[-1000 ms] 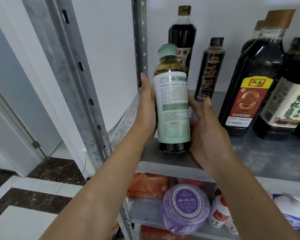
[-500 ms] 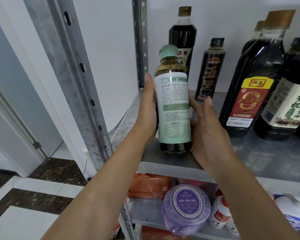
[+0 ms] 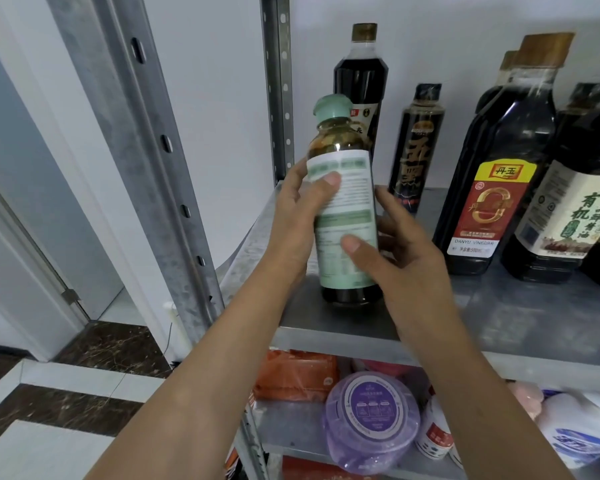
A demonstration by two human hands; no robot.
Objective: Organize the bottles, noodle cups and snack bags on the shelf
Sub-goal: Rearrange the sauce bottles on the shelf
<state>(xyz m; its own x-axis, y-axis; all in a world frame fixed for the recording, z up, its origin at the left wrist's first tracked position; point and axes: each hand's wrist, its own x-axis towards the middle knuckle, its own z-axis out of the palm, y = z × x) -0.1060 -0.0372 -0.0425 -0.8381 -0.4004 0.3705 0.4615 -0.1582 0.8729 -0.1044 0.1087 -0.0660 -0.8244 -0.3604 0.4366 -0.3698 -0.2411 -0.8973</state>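
Compared with half a second ago, both thumbs have come round onto the front of the green-capped bottle (image 3: 349, 202), where before the palms only flanked its sides, and the bottle has tipped out of upright. The left hand (image 3: 297, 220) grips the upper label with its thumb (image 3: 329, 180) laid across the front; the right hand (image 3: 407, 261) grips lower down, its thumb (image 3: 352, 244) crossing the lower label and its fingers curled behind. The bottle's long axis runs near vertical, cap uppermost, with the cap leaning slightly to the left and the printed label facing the camera. Its base sits at the front left of the upper shelf (image 3: 499, 317); whether it rests on the metal or hangs just clear cannot be told. The shelf is grey sheet metal carried on perforated steel posts, one in front (image 3: 146, 150) and one at the rear (image 3: 279, 81). Behind the held bottle stands a tall dark bottle (image 3: 360, 77), and to its right a slim black bottle (image 3: 418, 143), a vinegar bottle (image 3: 492, 188) with a red and yellow label, and a dark bottle with a cream label (image 3: 568, 220). On the tier below lie an orange pack (image 3: 295, 375), a purple-lidded tub (image 3: 371, 420) and a small white bottle (image 3: 433, 434). The wall (image 3: 215, 98) is white; the floor (image 3: 94, 348) is dark marble with white tile bands.
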